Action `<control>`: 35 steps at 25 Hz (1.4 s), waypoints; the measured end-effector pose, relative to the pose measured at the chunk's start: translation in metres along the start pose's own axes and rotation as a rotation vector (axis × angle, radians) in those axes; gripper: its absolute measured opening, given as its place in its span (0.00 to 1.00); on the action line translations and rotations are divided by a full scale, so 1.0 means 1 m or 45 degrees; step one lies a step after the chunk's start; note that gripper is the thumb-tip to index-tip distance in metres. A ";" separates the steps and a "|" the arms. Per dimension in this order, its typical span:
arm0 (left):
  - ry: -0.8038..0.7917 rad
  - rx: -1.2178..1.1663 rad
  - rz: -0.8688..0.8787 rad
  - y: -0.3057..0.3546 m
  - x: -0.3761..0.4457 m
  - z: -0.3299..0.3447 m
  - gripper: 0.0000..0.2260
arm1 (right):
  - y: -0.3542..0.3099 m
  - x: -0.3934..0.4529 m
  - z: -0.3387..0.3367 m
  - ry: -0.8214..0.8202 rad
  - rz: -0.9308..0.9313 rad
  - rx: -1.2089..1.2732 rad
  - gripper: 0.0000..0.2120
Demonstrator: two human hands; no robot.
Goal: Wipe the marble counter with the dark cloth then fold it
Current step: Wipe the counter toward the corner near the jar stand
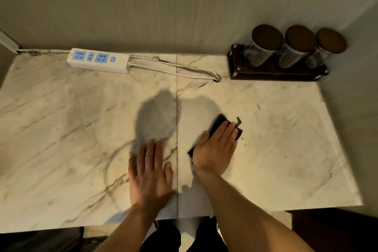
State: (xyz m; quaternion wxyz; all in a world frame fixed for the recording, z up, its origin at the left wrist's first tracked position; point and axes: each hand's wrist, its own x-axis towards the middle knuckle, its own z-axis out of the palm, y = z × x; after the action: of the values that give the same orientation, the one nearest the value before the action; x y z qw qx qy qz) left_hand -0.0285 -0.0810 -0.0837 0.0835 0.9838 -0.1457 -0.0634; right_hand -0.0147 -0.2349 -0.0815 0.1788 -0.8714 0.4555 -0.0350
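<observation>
Under both my palms lies the marble counter [276,129], pale with grey-brown veins and a dark seam running between my two hands. Far beyond my fingertips, against the wall, a dark wooden rack [272,72] holds three jars with brown lids [266,36], up and to the right of my right hand. A white power strip [100,61] with blue sockets sits up and to the left of my left hand, its cable [173,70] trailing toward a hole in the stone. My right hand [215,150] lies flat, fingers straight, pressing the dark cloth [219,121] onto the marble; the cloth pokes out past my fingertips and thumb side. My left hand [150,172] rests flat and spread on bare stone, holding nothing, just beside the seam.
</observation>
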 end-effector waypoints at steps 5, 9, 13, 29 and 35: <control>0.007 0.039 0.013 -0.002 -0.002 0.005 0.28 | 0.021 -0.034 -0.004 0.003 -0.025 0.033 0.30; -0.006 0.037 0.053 -0.002 0.000 0.003 0.28 | 0.039 -0.054 -0.007 0.005 -0.127 -0.002 0.30; -0.020 -0.002 0.002 0.004 0.001 -0.003 0.29 | 0.069 -0.063 -0.016 -0.053 -0.404 -0.115 0.29; 0.022 0.006 0.127 0.071 0.014 0.010 0.26 | 0.135 0.042 -0.067 -0.510 -1.528 -0.438 0.29; 0.147 -0.036 0.132 0.070 0.016 0.015 0.24 | 0.114 0.089 -0.064 -0.524 -1.526 -0.391 0.29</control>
State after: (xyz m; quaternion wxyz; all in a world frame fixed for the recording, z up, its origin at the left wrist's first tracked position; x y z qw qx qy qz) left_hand -0.0350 -0.1543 -0.0872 0.1088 0.9756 -0.1906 -0.0043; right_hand -0.0666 -0.3838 -0.0697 0.0854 -0.9790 -0.1530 0.1043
